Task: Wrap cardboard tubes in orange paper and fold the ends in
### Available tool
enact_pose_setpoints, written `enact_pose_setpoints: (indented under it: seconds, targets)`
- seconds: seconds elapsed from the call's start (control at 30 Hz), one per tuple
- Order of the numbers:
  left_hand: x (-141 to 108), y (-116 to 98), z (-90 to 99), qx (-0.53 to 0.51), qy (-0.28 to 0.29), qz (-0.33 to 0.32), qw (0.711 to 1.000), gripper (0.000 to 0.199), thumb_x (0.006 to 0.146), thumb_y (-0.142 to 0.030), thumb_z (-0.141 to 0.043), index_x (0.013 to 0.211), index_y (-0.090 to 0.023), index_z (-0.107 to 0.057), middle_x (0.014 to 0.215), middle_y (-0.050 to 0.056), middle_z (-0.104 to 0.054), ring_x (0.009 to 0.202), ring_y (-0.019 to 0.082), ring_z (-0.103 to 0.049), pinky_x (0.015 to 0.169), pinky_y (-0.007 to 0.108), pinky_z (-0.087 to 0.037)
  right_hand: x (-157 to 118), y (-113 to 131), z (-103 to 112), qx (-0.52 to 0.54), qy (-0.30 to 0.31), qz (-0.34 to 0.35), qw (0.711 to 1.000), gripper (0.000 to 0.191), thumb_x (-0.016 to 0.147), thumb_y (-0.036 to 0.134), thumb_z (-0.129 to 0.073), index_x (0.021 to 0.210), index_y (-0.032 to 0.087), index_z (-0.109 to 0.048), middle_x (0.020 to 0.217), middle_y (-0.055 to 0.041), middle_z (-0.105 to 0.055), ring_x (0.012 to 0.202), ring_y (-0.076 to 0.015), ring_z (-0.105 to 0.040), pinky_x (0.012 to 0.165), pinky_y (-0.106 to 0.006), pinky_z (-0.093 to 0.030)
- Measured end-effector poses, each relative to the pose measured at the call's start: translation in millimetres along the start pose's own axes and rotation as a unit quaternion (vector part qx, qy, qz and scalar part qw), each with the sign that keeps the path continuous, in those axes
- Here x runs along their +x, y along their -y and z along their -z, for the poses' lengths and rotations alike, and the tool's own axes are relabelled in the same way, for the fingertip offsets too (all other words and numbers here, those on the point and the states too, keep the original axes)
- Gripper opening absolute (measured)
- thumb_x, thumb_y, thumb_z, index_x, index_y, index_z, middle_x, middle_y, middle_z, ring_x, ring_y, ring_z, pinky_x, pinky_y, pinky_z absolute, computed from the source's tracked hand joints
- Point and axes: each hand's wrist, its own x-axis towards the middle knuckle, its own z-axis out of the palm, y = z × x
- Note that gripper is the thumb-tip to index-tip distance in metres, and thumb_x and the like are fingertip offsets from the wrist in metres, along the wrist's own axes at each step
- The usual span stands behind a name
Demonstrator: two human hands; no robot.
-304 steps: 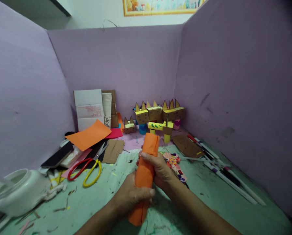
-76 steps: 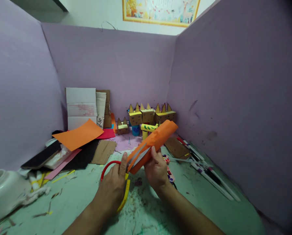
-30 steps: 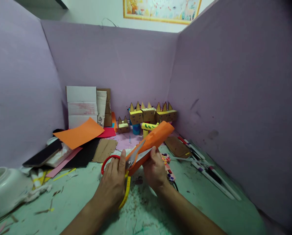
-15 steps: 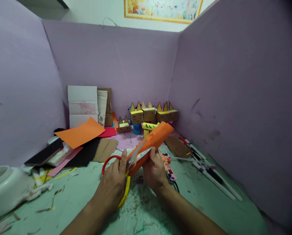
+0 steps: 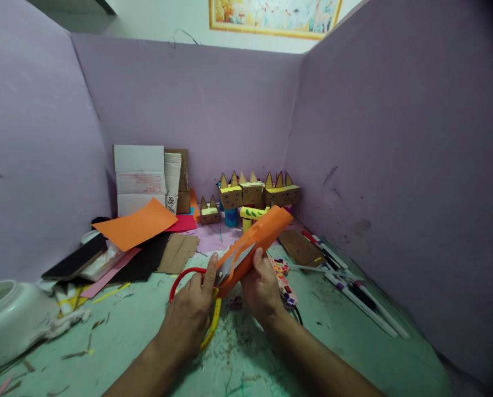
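My left hand [image 5: 191, 306] is closed on a pair of scissors, whose red handle loop [image 5: 180, 278] sticks out to the left and yellow handle loop [image 5: 213, 328] hangs below the fingers. The scissor blades [image 5: 239, 259] lie against a rolled piece of orange paper [image 5: 269, 226] and partly inside it, along a cut edge. That roll slants up to the right, gripped from its lower right side by my right hand [image 5: 263, 289], thumb on the paper. Most of the right fingers are hidden behind it.
Orange sheet [image 5: 139, 223], black paper and cardboard [image 5: 178, 253] lie left, beside a white pot [image 5: 10, 320]. Cardboard box figures [image 5: 252, 193] with pointed ears stand at the back. Markers [image 5: 362, 303] lie right, and purple walls [image 5: 188, 99] enclose the table [image 5: 312, 358].
The scissor blades have come closer together on the orange paper. The red handle loop has shifted slightly left and down. My right hand and the roll stay nearly still.
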Motion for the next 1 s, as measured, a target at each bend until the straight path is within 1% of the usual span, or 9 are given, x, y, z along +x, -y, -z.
enact_pose_setpoints:
  seconds: [0.1, 0.23, 0.3, 0.4, 0.57, 0.67, 0.73, 0.87, 1.0]
  targets:
    - [0.7, 0.8, 1.4, 0.002, 0.01, -0.005, 1.0, 0.084, 0.081, -0.002, -0.031, 0.139, -0.02, 0.028, 0.091, 0.009, -0.054, 0.076, 0.024, -0.057, 0.064, 0.037, -0.05, -0.3, -0.2, 0.1, -0.008, 0.004, 0.001, 1.0, 0.036, 0.071, 0.052, -0.069, 0.089, 0.021, -0.061, 0.085, 0.0015, -0.068, 0.083, -0.0155, -0.062, 0.087, -0.032, -0.045]
    - [0.8, 2.9, -0.4, -0.073, 0.007, -0.012, 0.997, 0.083, 0.082, -0.003, -0.032, 0.14, -0.02, 0.025, 0.098, 0.013, -0.054, 0.09, 0.027, -0.057, 0.072, 0.04, -0.051, -2.2, -2.0, 0.0, -0.023, 0.013, -0.003, 1.0, 0.038, 0.07, 0.053, -0.069, 0.09, 0.022, -0.06, 0.086, 0.0011, -0.067, 0.081, -0.0169, -0.061, 0.08, -0.032, -0.047]
    - [0.4, 3.4, -2.2, -0.109, -0.005, -0.003, 0.994, 0.081, 0.082, -0.005, -0.033, 0.143, -0.019, 0.018, 0.103, 0.015, -0.054, 0.098, 0.029, -0.055, 0.077, 0.042, -0.05, -3.2, -3.5, 0.1, -0.03, 0.017, -0.007, 0.999, 0.039, 0.07, 0.054, -0.069, 0.091, 0.022, -0.06, 0.086, 0.0012, -0.066, 0.079, -0.0169, -0.061, 0.078, -0.032, -0.048]
    - [0.1, 3.1, -4.1, -0.146, -0.012, 0.007, 0.989, 0.077, 0.083, -0.009, -0.036, 0.145, -0.017, 0.008, 0.107, 0.017, -0.055, 0.103, 0.03, -0.054, 0.079, 0.044, -0.05, -3.8, -5.2, 0.8, -0.038, 0.018, -0.006, 0.999, 0.038, 0.07, 0.054, -0.069, 0.09, 0.022, -0.06, 0.087, 0.0015, -0.065, 0.079, -0.0163, -0.06, 0.077, -0.03, -0.048]
    - [1.1, 4.4, -3.3, -0.18, -0.02, -0.002, 0.983, 0.065, 0.083, -0.014, -0.038, 0.144, -0.014, -0.014, 0.114, 0.019, -0.054, 0.102, 0.029, -0.055, 0.082, 0.046, -0.05, -3.2, -6.4, 3.1, -0.049, 0.02, -0.002, 0.999, 0.039, 0.072, 0.055, -0.067, 0.092, 0.022, -0.059, 0.085, 0.0019, -0.064, 0.076, -0.0158, -0.058, 0.075, -0.03, -0.047]
    - [1.9, 6.9, -1.3, -0.178, -0.023, -0.008, 0.984, 0.059, 0.083, -0.017, -0.038, 0.141, -0.012, -0.024, 0.114, 0.019, -0.055, 0.1, 0.031, -0.056, 0.08, 0.047, -0.051, -3.5, -7.2, 3.7, -0.05, 0.021, 0.0, 0.999, 0.039, 0.072, 0.054, -0.067, 0.093, 0.022, -0.059, 0.083, 0.0025, -0.063, 0.074, -0.0152, -0.058, 0.074, -0.029, -0.048]
    - [2.0, 8.2, -0.7, -0.175, -0.024, -0.011, 0.984, 0.059, 0.083, -0.016, -0.038, 0.14, -0.011, -0.025, 0.113, 0.019, -0.057, 0.099, 0.03, -0.057, 0.078, 0.046, -0.052, -3.9, -7.7, 3.7, -0.048, 0.021, -0.003, 0.999, 0.039, 0.072, 0.054, -0.067, 0.093, 0.023, -0.058, 0.082, 0.0027, -0.064, 0.073, -0.0149, -0.058, 0.072, -0.028, -0.048]
    - [1.6, 8.4, -0.8, -0.185, -0.028, -0.017, 0.982, 0.06, 0.084, -0.016, -0.037, 0.142, -0.012, -0.023, 0.111, 0.018, -0.058, 0.101, 0.028, -0.058, 0.08, 0.043, -0.053, -4.6, -8.6, 5.0, -0.049, 0.017, -0.009, 0.999, 0.039, 0.072, 0.054, -0.067, 0.092, 0.022, -0.058, 0.081, 0.0024, -0.064, 0.07, -0.015, -0.058, 0.068, -0.028, -0.049]
    - [0.8, 6.7, 0.4, -0.198, -0.006, 0.003, 0.98, 0.061, 0.084, -0.016, -0.038, 0.143, -0.014, -0.021, 0.113, 0.019, -0.057, 0.103, 0.028, -0.058, 0.079, 0.042, -0.053, -4.8, -9.8, 7.5, -0.054, 0.017, -0.01, 0.998, 0.039, 0.074, 0.053, -0.066, 0.095, 0.022, -0.057, 0.083, 0.0017, -0.065, 0.073, -0.0154, -0.059, 0.067, -0.027, -0.049]
